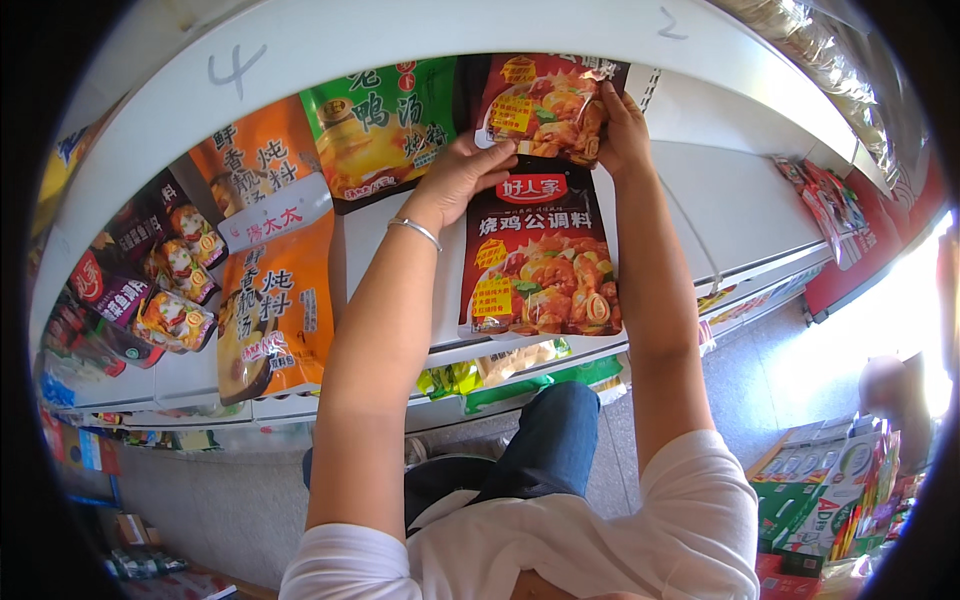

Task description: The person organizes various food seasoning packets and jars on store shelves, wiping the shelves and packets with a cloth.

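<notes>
Both my hands are on a red seasoning pouch (544, 109) at the back of a white shelf (390, 255). My right hand (624, 131) grips its right edge, thumb on the front. My left hand (469, 172) pinches the lower left corner, and a silver bangle circles that wrist. The pouch's top is cut off by the upper shelf's edge. In front of it lies a matching red pouch (540, 259), face up, between my forearms. To the left are a green soup-seasoning pouch (386, 124) and overlapping orange pouches (277, 307).
The white edge of the upper shelf (465, 26), marked with handwritten numerals, arches across the top. Dark fish-seasoning pouches (165, 277) crowd the far left. Red packets (821, 195) lie on the right shelf section. Stacked cartons (817, 487) stand on the floor at lower right.
</notes>
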Demonstrator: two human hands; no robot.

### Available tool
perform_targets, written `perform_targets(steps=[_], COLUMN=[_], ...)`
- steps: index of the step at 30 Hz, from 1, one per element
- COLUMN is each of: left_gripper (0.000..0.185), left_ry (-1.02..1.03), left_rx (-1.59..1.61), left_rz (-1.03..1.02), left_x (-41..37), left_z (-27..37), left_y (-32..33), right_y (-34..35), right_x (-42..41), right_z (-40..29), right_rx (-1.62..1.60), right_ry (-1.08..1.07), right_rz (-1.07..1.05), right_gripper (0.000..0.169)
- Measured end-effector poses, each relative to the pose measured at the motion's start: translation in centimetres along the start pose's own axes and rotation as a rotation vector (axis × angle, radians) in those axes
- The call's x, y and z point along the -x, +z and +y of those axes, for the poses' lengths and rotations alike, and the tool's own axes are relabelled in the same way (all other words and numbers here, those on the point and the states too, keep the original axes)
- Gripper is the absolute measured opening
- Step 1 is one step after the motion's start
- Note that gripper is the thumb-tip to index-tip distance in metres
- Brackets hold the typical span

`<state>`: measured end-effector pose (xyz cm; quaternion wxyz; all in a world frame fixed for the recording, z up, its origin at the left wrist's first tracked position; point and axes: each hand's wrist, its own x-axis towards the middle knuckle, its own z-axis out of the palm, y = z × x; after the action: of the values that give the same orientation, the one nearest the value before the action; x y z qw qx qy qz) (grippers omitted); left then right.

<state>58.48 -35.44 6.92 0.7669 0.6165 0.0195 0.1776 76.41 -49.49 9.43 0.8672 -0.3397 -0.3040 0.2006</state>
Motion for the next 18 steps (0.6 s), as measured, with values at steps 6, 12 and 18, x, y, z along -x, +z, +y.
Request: perform_targets(steps=[6, 12, 18], left_gripper=[0.02, 0.021, 0.025], left_ry=[0.192, 0.216, 0.617], left_rx=[-0.346, -0.432, -1.186], left_rz=[0.25, 0.443, 0.589], left_x=[-1.7, -3.0, -3.2], left_z=[-2.2, -2.5, -3.6], left_y=[-0.9, 0.1, -0.5], right_y=[0.6, -1.3, -3.1], right_x=[1.0, 0.7, -0.4], right_z=[0.0, 0.8, 2.3], right_rx=[0.145, 0.493, 0.914], right_ry=[0.108, 0.299, 0.195], right_rz=[-0.189, -0.056, -0.057], right_gripper=[0.017, 0.019, 0.016])
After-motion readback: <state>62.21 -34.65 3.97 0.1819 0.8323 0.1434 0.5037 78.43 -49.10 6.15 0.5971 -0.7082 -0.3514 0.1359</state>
